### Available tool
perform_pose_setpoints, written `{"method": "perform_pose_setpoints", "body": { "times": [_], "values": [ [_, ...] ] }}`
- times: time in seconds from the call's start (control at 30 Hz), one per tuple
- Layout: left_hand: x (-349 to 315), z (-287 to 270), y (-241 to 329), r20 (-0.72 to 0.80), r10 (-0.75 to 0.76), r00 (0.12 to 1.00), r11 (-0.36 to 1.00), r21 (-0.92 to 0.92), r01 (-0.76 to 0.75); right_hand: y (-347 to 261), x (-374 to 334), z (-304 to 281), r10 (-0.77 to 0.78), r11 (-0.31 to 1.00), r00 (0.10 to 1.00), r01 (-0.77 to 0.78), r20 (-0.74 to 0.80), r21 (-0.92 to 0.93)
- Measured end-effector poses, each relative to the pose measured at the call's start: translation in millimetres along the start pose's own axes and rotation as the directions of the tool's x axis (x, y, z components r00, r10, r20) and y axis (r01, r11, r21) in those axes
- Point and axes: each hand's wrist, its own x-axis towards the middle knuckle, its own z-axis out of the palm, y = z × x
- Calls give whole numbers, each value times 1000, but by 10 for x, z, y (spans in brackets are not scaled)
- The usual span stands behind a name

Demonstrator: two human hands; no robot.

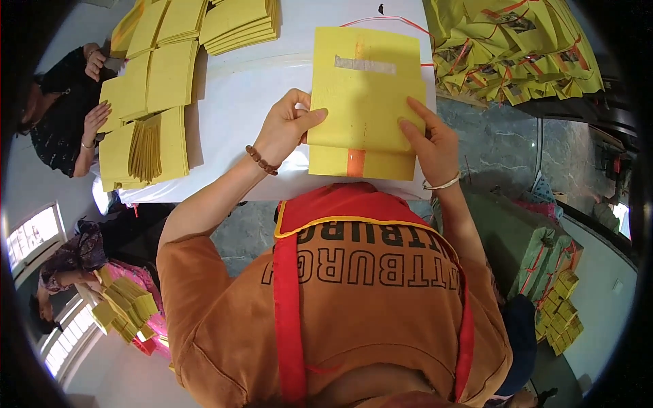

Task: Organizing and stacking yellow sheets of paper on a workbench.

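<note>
A squarish piece of yellow paper (364,102) is between my two hands over the white-covered table, a grey strip across its upper part. Below its lower edge shows another yellow layer with an orange band (356,163); how many sheets there are I cannot tell. My left hand (289,126) pinches the left edge, thumb on the face and fingers partly hidden behind. At the right edge my right hand (432,143) grips with the thumb on the face and the index finger stretched along the side. Red string (394,20) runs behind the paper's top.
Stacks of yellow paper (170,75) cover the table's left side, with a fanned bundle (145,151) on the nearest one. Red-tied yellow bundles (510,51) are piled at the right. Another person's hand (95,122) touches the left stacks. A second person is at lower left.
</note>
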Motion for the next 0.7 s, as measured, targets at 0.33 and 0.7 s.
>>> {"method": "perform_pose_setpoints", "body": {
  "times": [0.33, 0.7],
  "values": [
    [-11, -39, -60, -58, 107, 993, 992, 78, -102, -27, 10, -4, 66, 998, 998, -66, 5, 5],
    [75, 452, 196, 436, 743, 508, 40, 729, -683, -38, 6, -16, 90, 994, 996, -90, 10, -64]
  ]
}}
